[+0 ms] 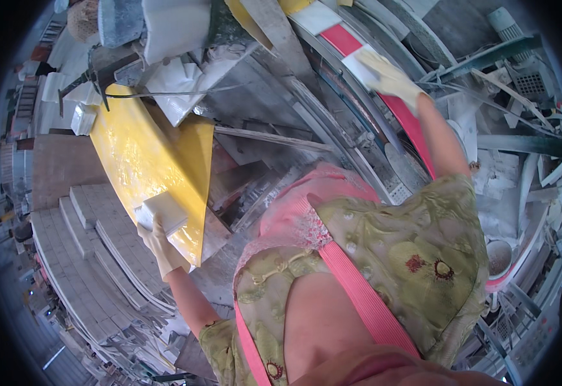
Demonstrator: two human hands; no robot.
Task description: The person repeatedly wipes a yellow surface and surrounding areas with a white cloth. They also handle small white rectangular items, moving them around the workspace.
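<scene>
My left hand [156, 240], in a pale glove, grips a white square tile-like piece [167, 212] by its near left edge. That piece is over the lower part of a glossy yellow sheet [130, 148]; whether it rests on the sheet I cannot tell. Far to the right, my right hand [387, 78], also gloved, reaches out over a red conveyor belt [404, 119]. Its fingers are stretched out and lie on a white tile [362, 69] on the belt. Another white tile [318, 18] sits farther up the same belt.
Stacked pale slabs or boxes [94, 270] stand to the left, beside a brown board [65, 170]. A thin dark rod [165, 94] crosses above the yellow sheet. Metal rails [339, 122] run along the belt. Green bars [519, 143] and a perforated crate [530, 85] are at the right.
</scene>
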